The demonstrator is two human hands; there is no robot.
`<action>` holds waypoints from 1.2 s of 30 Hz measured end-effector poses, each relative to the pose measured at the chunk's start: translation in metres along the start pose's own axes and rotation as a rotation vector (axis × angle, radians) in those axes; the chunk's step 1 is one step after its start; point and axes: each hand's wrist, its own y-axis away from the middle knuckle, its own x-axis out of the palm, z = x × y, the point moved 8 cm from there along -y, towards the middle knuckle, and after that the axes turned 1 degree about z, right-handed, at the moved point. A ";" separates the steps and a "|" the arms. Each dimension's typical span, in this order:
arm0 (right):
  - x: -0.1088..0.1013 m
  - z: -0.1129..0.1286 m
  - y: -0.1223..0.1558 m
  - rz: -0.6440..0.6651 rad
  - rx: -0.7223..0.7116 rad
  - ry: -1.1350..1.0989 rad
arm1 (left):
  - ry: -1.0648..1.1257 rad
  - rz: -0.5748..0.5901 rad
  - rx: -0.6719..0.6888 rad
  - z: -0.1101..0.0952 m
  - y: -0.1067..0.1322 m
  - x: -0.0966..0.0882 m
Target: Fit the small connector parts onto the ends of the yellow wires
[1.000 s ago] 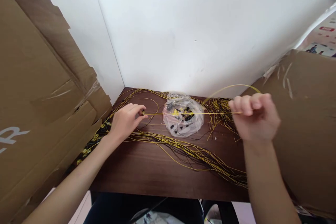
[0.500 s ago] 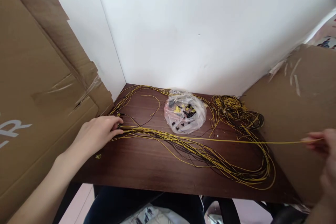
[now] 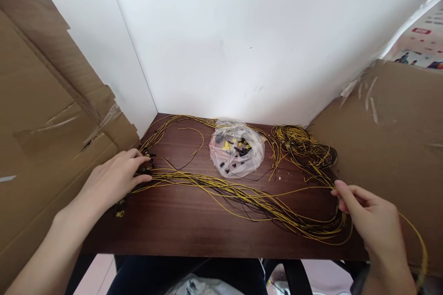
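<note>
bright, soft, source out of view | white wall (image 3: 235, 32) near washed out | dim below tabletop (image 3: 166, 235) | trailing yellow wire (image 3: 423, 258) motion-blurred | wide-angle edge stretch

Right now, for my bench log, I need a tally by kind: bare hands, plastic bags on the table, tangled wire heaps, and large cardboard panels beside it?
Bare hands: 2 (left hand, right hand)
Translucent plastic bag: 1
Tangled yellow-and-black wire heap: 1
Large cardboard panels: 2 (left panel, right panel)
Total: 6

Dark-brown wood-grain tabletop (image 3: 180, 233), lower centre: translucent crumpled plastic bag (image 3: 254, 159) mid-frame, yellow-and-black wire bundle (image 3: 244, 191) below, tangled yellow-and-black wire coil (image 3: 294, 140) right.
</note>
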 end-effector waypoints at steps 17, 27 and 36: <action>0.162 0.209 0.135 0.824 -0.897 -0.211 | 0.325 -0.134 0.438 -0.062 0.003 0.026; 0.225 0.240 0.153 0.578 -1.235 0.081 | 0.403 -0.134 0.460 -0.064 0.005 0.025; 0.245 0.251 0.144 0.488 -1.237 0.287 | 0.450 -0.146 0.455 -0.063 0.002 0.022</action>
